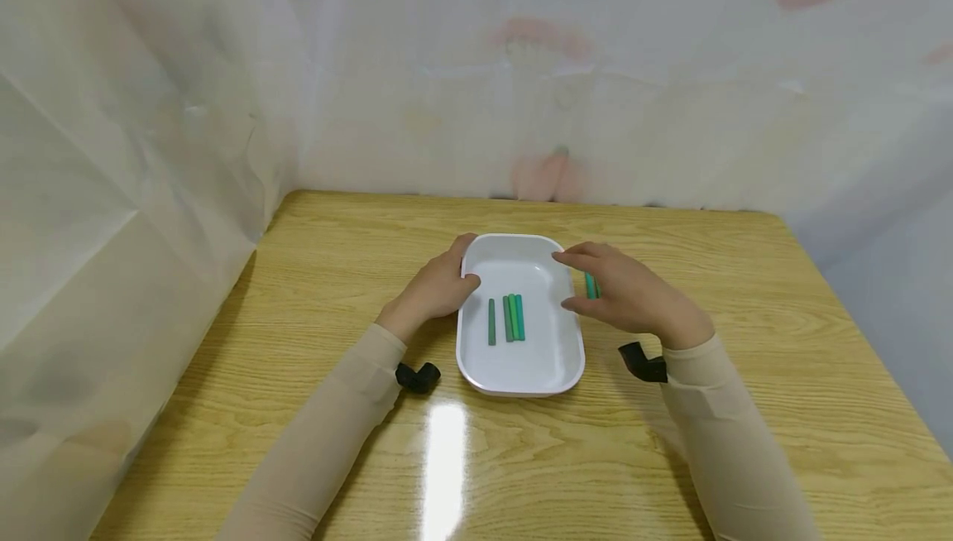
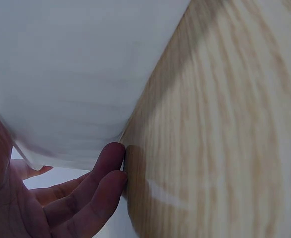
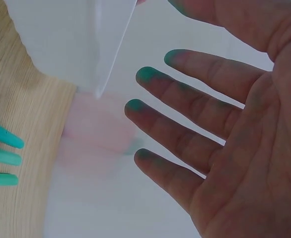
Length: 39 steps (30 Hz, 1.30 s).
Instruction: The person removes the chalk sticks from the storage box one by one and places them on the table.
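A white rectangular tray (image 1: 521, 369) with rounded corners sits at the middle of the table. Several green, chalk-like sticks (image 1: 512, 318) lie inside it, one a little apart on the left. My left hand (image 1: 435, 283) grips the tray's left side, thumb over the rim; in the left wrist view its fingers (image 2: 106, 163) are against the outer wall, low by the tabletop. Beside the right rim, my right hand (image 1: 629, 291) is spread and holds nothing. Green stains mark its fingertips (image 3: 148, 74). Three more green sticks (image 3: 4, 156) lie on the table under that hand, mostly hidden in the head view.
The wood-grain table (image 1: 357, 442) reaches back to a pale hanging sheet (image 1: 447, 111) with faded red shapes. More sheeting hangs along the left and right. Black wrist mounts (image 1: 419, 377) stick out from both sleeves near the tabletop.
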{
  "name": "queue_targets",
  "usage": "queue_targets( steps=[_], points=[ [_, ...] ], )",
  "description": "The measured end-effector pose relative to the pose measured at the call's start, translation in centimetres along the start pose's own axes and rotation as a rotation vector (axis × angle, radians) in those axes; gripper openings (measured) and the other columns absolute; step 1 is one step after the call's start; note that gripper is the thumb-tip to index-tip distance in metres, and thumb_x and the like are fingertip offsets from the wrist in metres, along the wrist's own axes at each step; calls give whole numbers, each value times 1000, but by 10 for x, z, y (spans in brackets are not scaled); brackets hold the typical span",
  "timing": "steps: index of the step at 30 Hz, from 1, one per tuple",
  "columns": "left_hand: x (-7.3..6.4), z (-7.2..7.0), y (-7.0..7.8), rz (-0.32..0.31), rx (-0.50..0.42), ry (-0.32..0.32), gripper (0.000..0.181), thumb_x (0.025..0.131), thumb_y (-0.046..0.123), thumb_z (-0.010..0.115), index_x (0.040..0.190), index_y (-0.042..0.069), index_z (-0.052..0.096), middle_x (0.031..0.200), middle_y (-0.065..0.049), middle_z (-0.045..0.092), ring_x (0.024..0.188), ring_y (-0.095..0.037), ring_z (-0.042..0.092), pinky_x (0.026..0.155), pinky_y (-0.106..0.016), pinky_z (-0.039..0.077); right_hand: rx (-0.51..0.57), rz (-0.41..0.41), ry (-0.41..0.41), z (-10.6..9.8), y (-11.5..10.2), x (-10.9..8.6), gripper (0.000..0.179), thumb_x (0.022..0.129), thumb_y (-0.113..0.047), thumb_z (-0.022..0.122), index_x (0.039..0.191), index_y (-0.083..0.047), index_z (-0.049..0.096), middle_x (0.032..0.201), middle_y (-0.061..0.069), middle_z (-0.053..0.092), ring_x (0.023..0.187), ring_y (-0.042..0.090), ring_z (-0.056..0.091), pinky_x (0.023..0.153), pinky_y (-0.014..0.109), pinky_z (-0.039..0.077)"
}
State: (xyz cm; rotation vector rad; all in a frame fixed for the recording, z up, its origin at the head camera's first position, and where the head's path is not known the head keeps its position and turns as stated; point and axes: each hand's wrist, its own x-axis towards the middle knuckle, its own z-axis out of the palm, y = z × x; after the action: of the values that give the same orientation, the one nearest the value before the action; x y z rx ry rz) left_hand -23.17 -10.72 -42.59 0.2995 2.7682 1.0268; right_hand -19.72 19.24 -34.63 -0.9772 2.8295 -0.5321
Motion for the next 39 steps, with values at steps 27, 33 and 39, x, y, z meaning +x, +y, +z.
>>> queue_targets(
  steps=[27, 33, 39],
  points=[
    [2, 2, -1, 0, 1, -3, 74, 99, 28, 54, 165, 26, 21, 154, -11, 52, 115, -27, 65, 95, -46, 58, -4, -33, -34, 8, -18, 3, 67, 92, -27, 78, 151, -6, 53, 147, 15, 56, 130, 35, 59, 105, 53, 51],
    [1, 1, -1, 7, -5, 0, 74, 99, 27, 54, 165, 25, 21, 153, -11, 53, 114, -27, 66, 93, -46, 59, 5, -46, -30, 10, -21, 4, 66, 92, -27, 78, 150, -6, 54, 147, 15, 57, 130, 34, 59, 105, 52, 51],
    [1, 2, -1, 8, -3, 1, 74, 99, 27, 54, 165, 26, 21, 153, -11, 53, 115, -27, 65, 94, -46, 58, 0, -61, -27, 14, -21, 6, 67, 92, -27, 79, 150, -6, 54, 146, 14, 57, 129, 32, 59, 105, 50, 51]
  ],
)
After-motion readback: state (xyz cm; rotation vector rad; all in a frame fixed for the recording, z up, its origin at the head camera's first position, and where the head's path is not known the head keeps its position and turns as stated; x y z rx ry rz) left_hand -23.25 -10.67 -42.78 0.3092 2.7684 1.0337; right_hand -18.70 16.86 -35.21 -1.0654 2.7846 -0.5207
